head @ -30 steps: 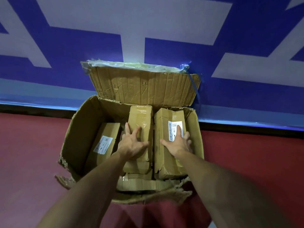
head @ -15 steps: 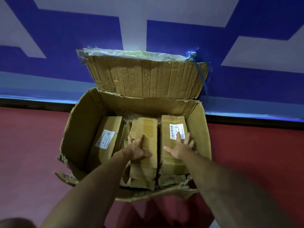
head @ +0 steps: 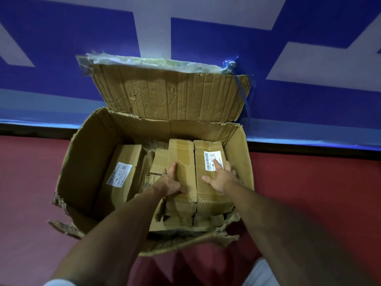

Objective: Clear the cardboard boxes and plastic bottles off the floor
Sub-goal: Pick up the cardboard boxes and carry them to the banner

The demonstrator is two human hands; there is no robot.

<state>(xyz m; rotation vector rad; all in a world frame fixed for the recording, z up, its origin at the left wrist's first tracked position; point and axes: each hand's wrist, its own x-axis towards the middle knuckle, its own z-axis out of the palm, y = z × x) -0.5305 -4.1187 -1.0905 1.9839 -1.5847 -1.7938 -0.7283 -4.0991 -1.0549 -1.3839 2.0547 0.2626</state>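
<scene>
Head view. The carton [head: 82, 162] at centre frame has a ragged near wall [head: 185, 242] that is sagging, so we are judging that lifting it full could tear it and spill the load. It is sitting on the red floor [head: 31, 182], holding small cardboard boxes. We are pressing down with flat palms, gripping nothing: left hand [head: 171, 182] on the middle box [head: 182, 157], right hand [head: 221, 178] on the labelled box [head: 208, 200]. A third box [head: 121, 168] is leaning at left.

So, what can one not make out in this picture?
Head view:
- Print on the white label: too small, and partly under the right hand.
- Bottom of the big box: hidden by the parcels inside.
- Lower parcels: mostly covered by the upper ones.
- Pale sheet behind the flap: mostly hidden by it.
- Bottles: none in frame.
</scene>
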